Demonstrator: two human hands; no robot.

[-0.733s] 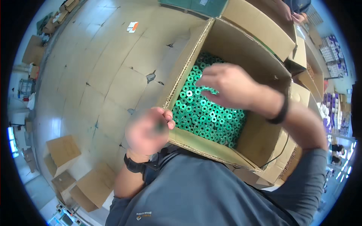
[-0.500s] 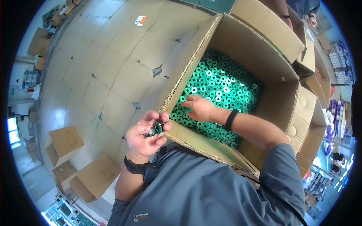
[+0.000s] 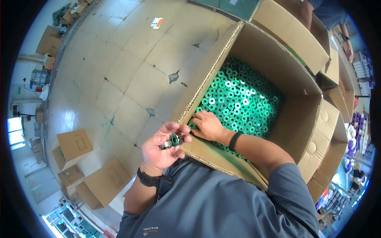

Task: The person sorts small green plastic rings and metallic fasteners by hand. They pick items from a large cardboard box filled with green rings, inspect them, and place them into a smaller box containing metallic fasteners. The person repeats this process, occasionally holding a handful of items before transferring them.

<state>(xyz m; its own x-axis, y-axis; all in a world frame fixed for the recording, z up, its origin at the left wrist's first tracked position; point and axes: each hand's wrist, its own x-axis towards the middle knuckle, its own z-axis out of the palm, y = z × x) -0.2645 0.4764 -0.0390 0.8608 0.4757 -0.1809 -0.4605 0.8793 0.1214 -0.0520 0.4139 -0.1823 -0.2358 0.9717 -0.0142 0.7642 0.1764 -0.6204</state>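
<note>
My left hand (image 3: 164, 147) is raised just outside the near left corner of a cardboard box. Its fingers and thumb are closed around a small green ring-shaped piece (image 3: 174, 139) with a dark hole and a shiny metallic part; another metallic bit shows in the palm. Inside the box, my right hand (image 3: 208, 126) is bent down at the near left corner, over many loose green ring-shaped pieces (image 3: 234, 99). Its fingers are curved, with the thumb apart from them, and I see nothing held between them. The fingertips are partly hidden among the pieces.
The cardboard box (image 3: 281, 57) has tall walls and outward flaps. More open cartons (image 3: 335, 158) stand along its right side. Another person's arm (image 3: 306, 15) shows at the upper right. Several brown cartons (image 3: 105, 184) lie on the tiled floor (image 3: 131, 75) at left.
My right hand has moved nearer to the corner of the box, toward me. The left hand still grips its green piece. The whole view has shifted slightly.
</note>
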